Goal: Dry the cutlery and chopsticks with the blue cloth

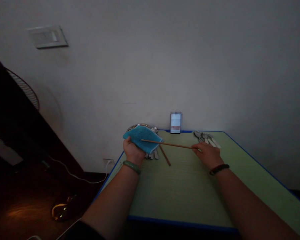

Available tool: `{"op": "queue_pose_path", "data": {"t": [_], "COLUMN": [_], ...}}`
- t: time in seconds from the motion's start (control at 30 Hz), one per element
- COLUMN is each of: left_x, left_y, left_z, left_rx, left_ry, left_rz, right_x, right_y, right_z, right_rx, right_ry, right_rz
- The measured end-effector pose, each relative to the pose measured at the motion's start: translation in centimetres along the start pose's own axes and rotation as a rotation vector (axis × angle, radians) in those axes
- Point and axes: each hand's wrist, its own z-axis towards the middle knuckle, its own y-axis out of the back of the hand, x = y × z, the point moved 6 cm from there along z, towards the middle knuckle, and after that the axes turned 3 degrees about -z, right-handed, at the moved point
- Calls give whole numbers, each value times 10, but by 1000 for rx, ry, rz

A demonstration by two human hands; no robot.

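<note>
A blue cloth lies draped over my left hand, which supports it from below with the palm up; most of the fingers are hidden under it. My right hand pinches one end of a thin wooden chopstick. The chopstick's other end rests over the middle of the cloth. Behind and below the cloth, a second chopstick lies slanted on the table, beside several pieces of cutlery partly covered by the cloth and my hand.
The pale green table has a blue edge and stands against the wall. A phone leans upright at the back. Spoons and forks lie at the back right. A metal dish rim shows behind the cloth. A white cable hangs at left.
</note>
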Motion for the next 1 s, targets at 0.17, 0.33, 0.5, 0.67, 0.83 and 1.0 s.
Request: {"op": "queue_pose_path", "data": {"t": [0.17,0.33,0.5,0.67,0.83,1.0], "left_x": [1,-1,-1,-1,-1,-2], "left_y": [1,1,4,4,6,7], "left_z": [0,1,4,6,5,6], "left_rx": [6,-15,-33,0,-30,-79], "left_ry": [26,7,-11,-22,-15,-7], "left_rz": [-15,-19,-24,-20,-34,-28], "right_x": [-7,-14,-24,-36,-54,-77], "right_y": [-2,-1,0,2,7,18], "right_z": [1,2,4,4,3,-1], "right_rx": [10,72,119,128,131,134], "right_ry": [-12,-102,-187,-266,-389,-561], "right_rz": [-3,-20,-31,-20,-21,-35]}}
